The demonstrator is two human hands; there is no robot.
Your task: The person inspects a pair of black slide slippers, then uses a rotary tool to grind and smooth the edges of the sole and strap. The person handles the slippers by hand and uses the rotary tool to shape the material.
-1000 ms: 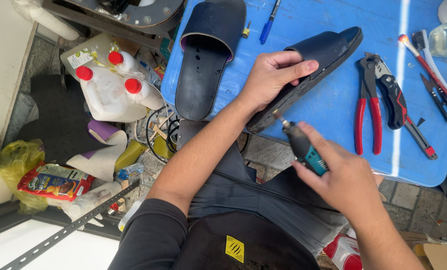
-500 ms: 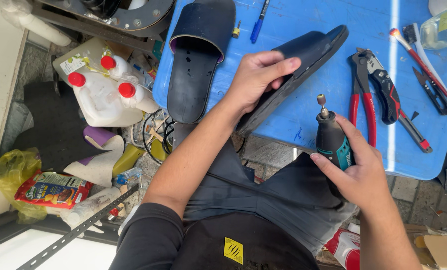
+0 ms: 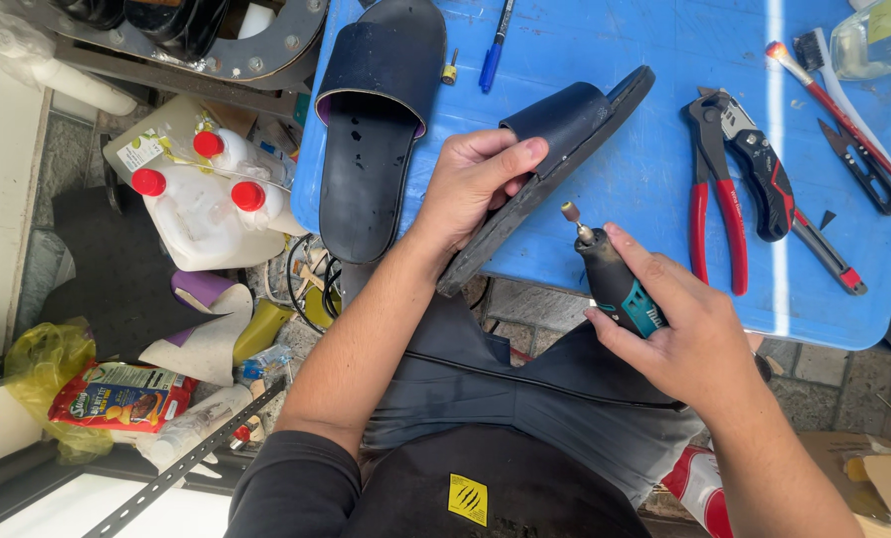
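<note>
The left hand [image 3: 475, 184] is closed around a dark slide sandal [image 3: 555, 149], fingers over the strap and thumb against the sole, tipping it on edge so the sole's rim faces the tool. The sandal leans over the near edge of the blue table [image 3: 615, 60], its heel end hanging off the edge, which leaves the rim free to reach from below. The right hand [image 3: 679, 334] grips a small rotary tool [image 3: 615, 284] just off that near edge, its grinding tip [image 3: 571, 211] pointing up, close beside the sandal's sole but apart from it.

The second sandal [image 3: 381, 120] lies flat along the table's left edge, sole down, out of the way. Toward the right edge sit red-handled pliers [image 3: 709, 189], a black and red folding knife [image 3: 764, 174] and black snips [image 3: 864, 164], all within reach of the tool hand. A blue pen [image 3: 493, 55] rests near the far edge. Below the table's left side stand white jugs with red caps [image 3: 201, 204].
</note>
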